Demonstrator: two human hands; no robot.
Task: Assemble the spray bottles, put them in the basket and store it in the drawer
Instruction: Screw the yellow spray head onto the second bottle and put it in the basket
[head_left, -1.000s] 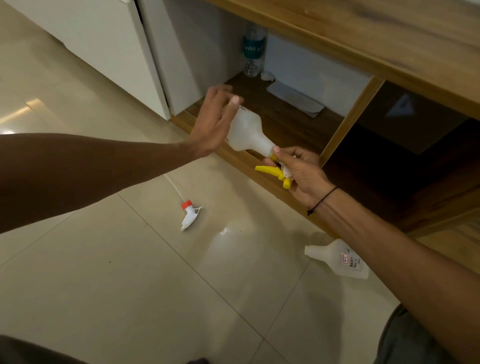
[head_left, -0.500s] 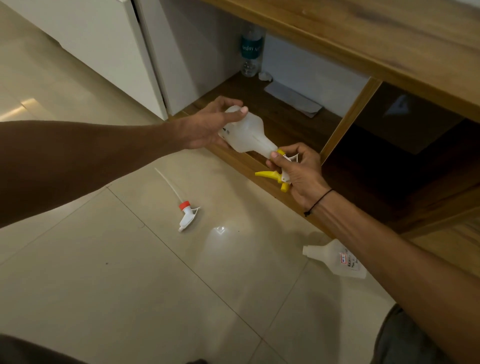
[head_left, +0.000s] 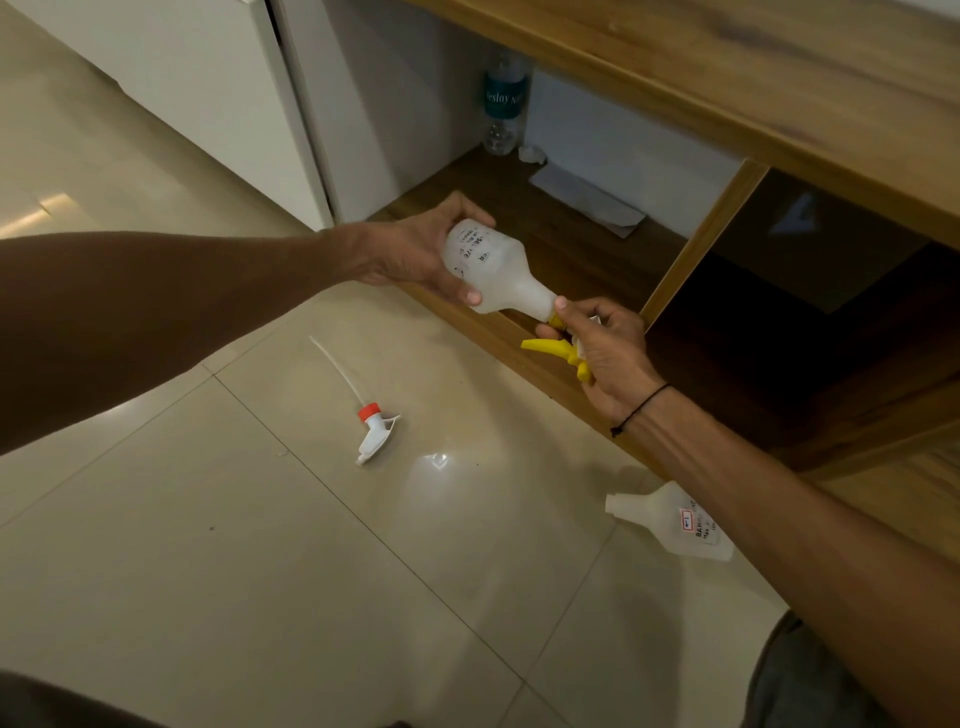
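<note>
Step in hand: you are joining the yellow trigger head (head_left: 558, 351) to the white spray bottle (head_left: 496, 275), held tilted in the air over the edge of the wooden shelf (head_left: 524, 228); by my reading this is bottle 1 of 2, with assembly only partly done.
Left hand (head_left: 415, 254): grip wrapped around the base end of the bottle, thumb and fingers closed on its body.
Right hand (head_left: 608, 353): grip closed on the trigger head at the bottle's neck, fingertips at the collar.
Next move: it likely calls for turning the collar until it seats, keeping head and neck in line; I cannot tell how far it is threaded.
Remaining parts: a red-collared trigger head (head_left: 375, 428) with its dip tube lies on the tiled floor (head_left: 260, 571); the second bottle (head_left: 670, 519), uncapped, lies on its side well apart from it, partly behind your right forearm.
Basket and drawer: neither is identifiable in view.
Writing: black print on the held bottle, too broken to read; a red-edged sticker and dark text on the floor bottle, unreadable; the water bottle (head_left: 504, 104) at the shelf's back reads roughly "Bisleri", partly cut off.
</note>
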